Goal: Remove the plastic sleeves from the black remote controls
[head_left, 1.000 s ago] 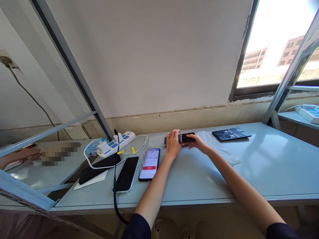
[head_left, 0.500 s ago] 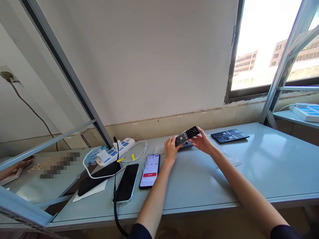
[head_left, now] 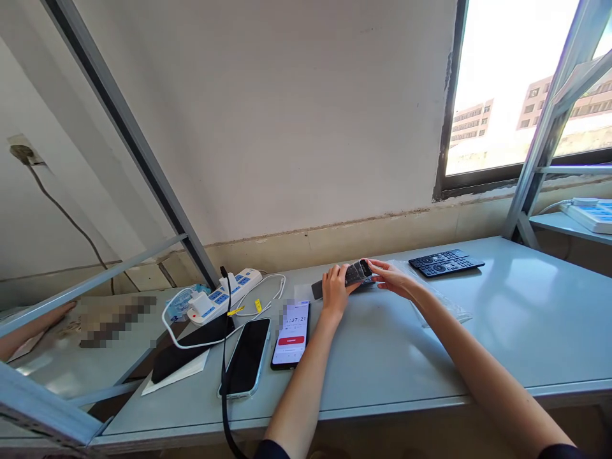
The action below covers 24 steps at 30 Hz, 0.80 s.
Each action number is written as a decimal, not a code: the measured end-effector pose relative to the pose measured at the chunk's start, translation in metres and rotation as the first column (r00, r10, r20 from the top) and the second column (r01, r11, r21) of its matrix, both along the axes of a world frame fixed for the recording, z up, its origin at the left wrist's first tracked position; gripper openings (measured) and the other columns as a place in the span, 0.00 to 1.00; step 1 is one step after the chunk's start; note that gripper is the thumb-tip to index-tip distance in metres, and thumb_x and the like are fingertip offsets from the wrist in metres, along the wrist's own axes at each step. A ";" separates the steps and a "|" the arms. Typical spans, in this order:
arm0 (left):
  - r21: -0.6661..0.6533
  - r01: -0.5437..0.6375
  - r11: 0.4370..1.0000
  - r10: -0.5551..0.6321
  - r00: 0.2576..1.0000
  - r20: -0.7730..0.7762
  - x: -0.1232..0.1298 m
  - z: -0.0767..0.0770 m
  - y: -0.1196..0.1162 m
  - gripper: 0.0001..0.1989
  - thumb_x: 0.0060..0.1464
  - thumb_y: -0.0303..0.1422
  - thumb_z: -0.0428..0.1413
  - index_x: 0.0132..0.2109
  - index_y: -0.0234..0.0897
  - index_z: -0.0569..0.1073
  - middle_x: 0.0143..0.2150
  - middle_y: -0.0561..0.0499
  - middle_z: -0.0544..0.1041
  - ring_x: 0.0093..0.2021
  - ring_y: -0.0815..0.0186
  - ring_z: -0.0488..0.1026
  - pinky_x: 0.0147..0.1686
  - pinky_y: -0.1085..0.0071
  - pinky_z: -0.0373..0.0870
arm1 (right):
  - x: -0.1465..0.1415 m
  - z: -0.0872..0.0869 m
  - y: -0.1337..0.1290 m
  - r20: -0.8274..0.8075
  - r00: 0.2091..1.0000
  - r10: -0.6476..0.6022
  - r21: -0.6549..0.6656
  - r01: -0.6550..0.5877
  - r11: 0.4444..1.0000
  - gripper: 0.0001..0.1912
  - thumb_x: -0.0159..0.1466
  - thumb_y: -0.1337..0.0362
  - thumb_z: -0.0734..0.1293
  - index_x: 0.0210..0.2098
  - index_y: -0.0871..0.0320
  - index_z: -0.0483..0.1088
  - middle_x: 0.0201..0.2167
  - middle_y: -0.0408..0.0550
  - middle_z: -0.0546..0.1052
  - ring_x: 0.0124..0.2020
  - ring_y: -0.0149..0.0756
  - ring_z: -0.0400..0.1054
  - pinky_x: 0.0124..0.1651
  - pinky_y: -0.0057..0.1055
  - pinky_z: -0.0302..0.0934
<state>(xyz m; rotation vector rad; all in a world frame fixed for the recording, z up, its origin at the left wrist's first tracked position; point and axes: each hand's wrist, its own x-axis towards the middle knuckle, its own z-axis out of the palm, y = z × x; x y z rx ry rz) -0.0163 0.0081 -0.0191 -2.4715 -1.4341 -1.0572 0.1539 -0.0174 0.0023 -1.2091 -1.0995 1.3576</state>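
In my left hand (head_left: 335, 294), fingers closed round it, is a black remote control (head_left: 354, 273) held tilted above the desk. A greyish translucent sleeve (head_left: 317, 291) covers most of it and sticks out to the left. My right hand (head_left: 389, 279) pinches the far right end, where the bare black tip shows. Beneath the hands lies another dark remote, mostly hidden. Two black remotes (head_left: 444, 262) lie side by side to the right. Clear plastic bags (head_left: 442, 303) rest beside my right forearm.
A lit phone (head_left: 291, 335) and a dark-screened phone (head_left: 247, 357) lie left of my forearm. Behind them are a white power strip (head_left: 224, 296), a black pouch (head_left: 191, 347) and a hanging black cable (head_left: 224, 382). Another person's arm (head_left: 36, 328) shows beyond the metal frame.
The remote has gone further into the sleeve, so less of its black face is bare. My right hand has moved left and down onto its end, and the remote now sits lower.
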 end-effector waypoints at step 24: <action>-0.108 0.130 0.986 -0.142 0.984 -0.111 0.005 0.006 -0.009 0.13 0.50 0.35 0.63 0.44 0.43 0.71 0.42 0.52 0.73 0.44 0.62 0.71 0.43 0.69 0.64 | -0.005 -0.011 0.004 0.093 0.994 0.054 0.058 -0.060 0.997 0.26 0.46 0.67 0.73 0.46 0.56 0.74 0.19 0.36 0.65 0.18 0.21 0.54 0.19 0.19 0.50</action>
